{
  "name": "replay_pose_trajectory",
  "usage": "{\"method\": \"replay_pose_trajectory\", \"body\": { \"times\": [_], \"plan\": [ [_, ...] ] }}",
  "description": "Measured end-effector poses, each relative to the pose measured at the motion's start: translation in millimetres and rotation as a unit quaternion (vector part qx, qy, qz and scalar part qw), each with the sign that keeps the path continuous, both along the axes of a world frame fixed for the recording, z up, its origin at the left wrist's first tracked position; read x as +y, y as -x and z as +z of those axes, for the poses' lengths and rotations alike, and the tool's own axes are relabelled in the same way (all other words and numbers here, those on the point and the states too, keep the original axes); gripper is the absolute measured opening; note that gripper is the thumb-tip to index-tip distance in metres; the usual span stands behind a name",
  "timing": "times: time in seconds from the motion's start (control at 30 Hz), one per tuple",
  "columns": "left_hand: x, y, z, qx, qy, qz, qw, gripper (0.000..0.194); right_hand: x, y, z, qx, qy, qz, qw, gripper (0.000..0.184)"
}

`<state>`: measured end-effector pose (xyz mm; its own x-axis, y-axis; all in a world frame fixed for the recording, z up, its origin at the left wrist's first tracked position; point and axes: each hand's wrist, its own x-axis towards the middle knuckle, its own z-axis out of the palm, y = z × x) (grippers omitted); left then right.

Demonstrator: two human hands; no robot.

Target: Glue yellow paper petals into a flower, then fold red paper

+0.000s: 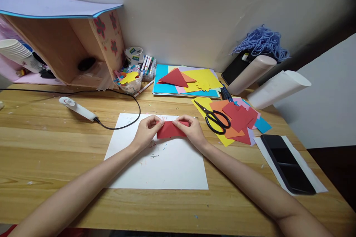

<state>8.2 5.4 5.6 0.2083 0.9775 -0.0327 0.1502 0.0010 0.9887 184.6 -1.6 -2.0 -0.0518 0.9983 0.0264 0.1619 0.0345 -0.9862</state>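
Note:
A small red paper rectangle (170, 130) is held between my two hands, just over a white sheet (178, 172) with pen marks on it. My left hand (148, 130) pinches its left end between thumb and fingers. At the other end, my right hand (191, 129) grips the upper right part the same way. The paper looks folded along its top edge, though I cannot make out its layers. To the right of my right hand lie black-handled scissors (214, 118) on coloured paper scraps.
Red paper pieces (240, 118) lie by the scissors. Farther back is a stack of coloured paper (167, 88). A phone (287, 163) rests at the right. On the left are a white corded device (78, 109) and a cardboard box (107, 44). White rolls (278, 89) stand at the back right.

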Motion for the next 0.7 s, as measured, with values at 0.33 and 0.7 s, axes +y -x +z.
{"method": "replay_pose_trajectory", "body": {
  "times": [0.33, 0.7],
  "plan": [
    [-7.2, -3.2, 2.0, 0.048, -0.018, -0.086, 0.995, 0.023, -3.3, 0.6, 0.7, -0.037, -0.032, 0.067, 0.997, 0.010],
    [-7.6, -2.5, 3.0, 0.068, -0.046, -0.039, 0.996, 0.020, 4.8, -5.9, -5.1, -0.032, -0.014, 0.004, 0.999, 0.013]
  ]
}}
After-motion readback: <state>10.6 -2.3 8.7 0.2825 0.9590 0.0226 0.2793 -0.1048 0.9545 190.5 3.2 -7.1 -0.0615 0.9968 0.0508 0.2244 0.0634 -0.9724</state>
